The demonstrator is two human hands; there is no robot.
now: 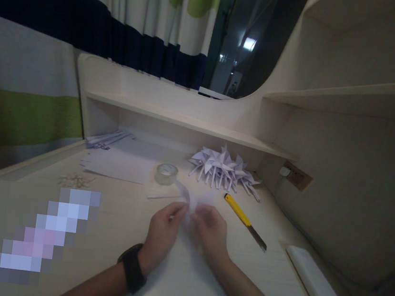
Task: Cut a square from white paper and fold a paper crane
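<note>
A thin piece of white paper [207, 197], blurred by motion, rises between my two hands over the desk. My left hand [164, 225], with a black watch on its wrist, pinches its left side between thumb and fingers. Closed in a similar pinch, my right hand [211, 231] grips the right side close by. Just beyond the left fingers lies a thin white paper stick [160, 197]. A roll of clear tape [166, 174] rests behind it. To the right of my right hand lies a yellow utility knife [241, 213] with its blade out.
Several white paper pinwheels [220, 163] are heaped at the back right. White sheets [124, 160] and rolled paper sticks [108, 139] lie back left, with small thin sticks [76, 180] nearer. A long white device [321, 283] is at right. Part of the left desk is pixelated.
</note>
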